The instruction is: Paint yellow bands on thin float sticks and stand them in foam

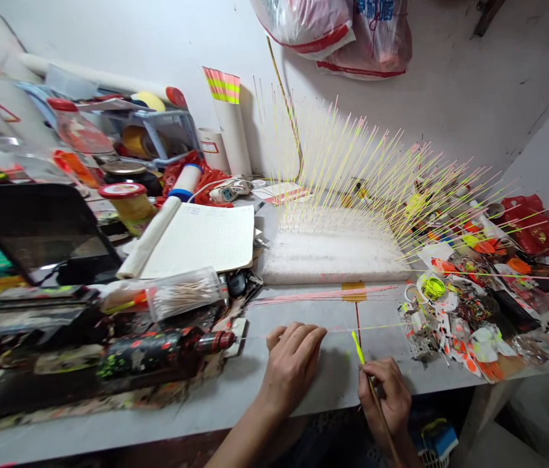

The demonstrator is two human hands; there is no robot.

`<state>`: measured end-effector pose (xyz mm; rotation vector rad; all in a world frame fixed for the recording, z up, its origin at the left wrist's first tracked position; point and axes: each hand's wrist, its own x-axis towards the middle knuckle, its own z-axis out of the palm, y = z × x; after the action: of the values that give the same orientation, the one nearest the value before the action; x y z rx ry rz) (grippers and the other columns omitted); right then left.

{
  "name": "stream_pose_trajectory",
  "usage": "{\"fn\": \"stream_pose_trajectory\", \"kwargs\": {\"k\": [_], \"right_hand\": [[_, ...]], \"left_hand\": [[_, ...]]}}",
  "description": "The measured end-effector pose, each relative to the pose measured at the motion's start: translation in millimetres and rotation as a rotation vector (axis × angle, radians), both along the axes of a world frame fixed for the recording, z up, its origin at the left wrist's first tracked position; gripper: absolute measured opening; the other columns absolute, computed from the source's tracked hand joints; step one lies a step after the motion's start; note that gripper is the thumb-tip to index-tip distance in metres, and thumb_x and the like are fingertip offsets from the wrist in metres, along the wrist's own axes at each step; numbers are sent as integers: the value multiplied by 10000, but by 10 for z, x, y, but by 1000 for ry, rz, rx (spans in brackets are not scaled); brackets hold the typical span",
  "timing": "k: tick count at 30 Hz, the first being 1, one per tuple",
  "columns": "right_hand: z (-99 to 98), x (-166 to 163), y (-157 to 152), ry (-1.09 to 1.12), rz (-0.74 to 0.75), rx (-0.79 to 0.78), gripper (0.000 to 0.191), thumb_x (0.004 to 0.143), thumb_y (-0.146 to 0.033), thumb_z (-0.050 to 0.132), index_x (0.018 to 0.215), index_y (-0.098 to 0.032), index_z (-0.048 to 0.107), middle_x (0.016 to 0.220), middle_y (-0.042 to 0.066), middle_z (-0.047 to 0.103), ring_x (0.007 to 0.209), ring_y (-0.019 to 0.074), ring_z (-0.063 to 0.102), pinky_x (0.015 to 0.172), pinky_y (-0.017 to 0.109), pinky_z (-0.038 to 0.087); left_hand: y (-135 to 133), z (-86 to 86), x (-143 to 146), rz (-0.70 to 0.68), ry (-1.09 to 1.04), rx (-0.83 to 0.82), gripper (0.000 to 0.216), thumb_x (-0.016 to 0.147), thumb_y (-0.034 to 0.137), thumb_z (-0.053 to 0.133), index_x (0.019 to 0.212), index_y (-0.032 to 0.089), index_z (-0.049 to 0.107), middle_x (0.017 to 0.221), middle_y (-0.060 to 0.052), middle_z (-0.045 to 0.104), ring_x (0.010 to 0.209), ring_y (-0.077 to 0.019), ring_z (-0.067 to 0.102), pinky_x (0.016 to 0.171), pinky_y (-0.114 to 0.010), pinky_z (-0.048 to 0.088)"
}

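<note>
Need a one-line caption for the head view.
Left hand holds a thin stem, right hand a yellow-tipped stick, near a foam block bristling with painted stems.

You have little to read here, with one exception: a row of blue printed characters on the plastic bag (pixel 376 26) hanging at the top of the view — cut off by the frame and creased, so you can't make them out. The open grid-ruled notebook (pixel 196 240) on the tabletop (pixel 391 344) shows no legible writing, and no brand or number can be read.
</note>
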<state>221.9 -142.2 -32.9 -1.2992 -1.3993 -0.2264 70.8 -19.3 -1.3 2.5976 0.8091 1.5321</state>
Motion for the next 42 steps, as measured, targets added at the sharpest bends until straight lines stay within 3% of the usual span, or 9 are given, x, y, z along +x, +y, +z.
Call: {"fn": "stream_pose_trajectory", "kwargs": {"k": [19,31,42], "right_hand": [[-74,36,-1,25,-40,-15,145,928,-109,584,1001,-218,645,817,32,702,708,166,655,583,268,534],[0,-187,31,43,62,-12,202,911,-77,573,1031,-229,629,820,25,691,714,165,644,627,294,544],[10,-66,-10,22,-38,-15,157,925,-91,578,998,-221,629,799,18,676,667,144,586,571,269,504]], "left_hand": [[-19,1,12,-2,-11,-1,178,931,76,501,955,215,609,834,16,716,732,-109,616,793,-311,334],[-24,-24,6,26,-29,-19,191,920,77,490,957,220,613,833,15,720,747,-116,635,802,-323,340],[-20,-17,7,26,-25,-5,183,942,82,486,951,217,610,831,17,718,740,-112,628,795,-314,341]]}}
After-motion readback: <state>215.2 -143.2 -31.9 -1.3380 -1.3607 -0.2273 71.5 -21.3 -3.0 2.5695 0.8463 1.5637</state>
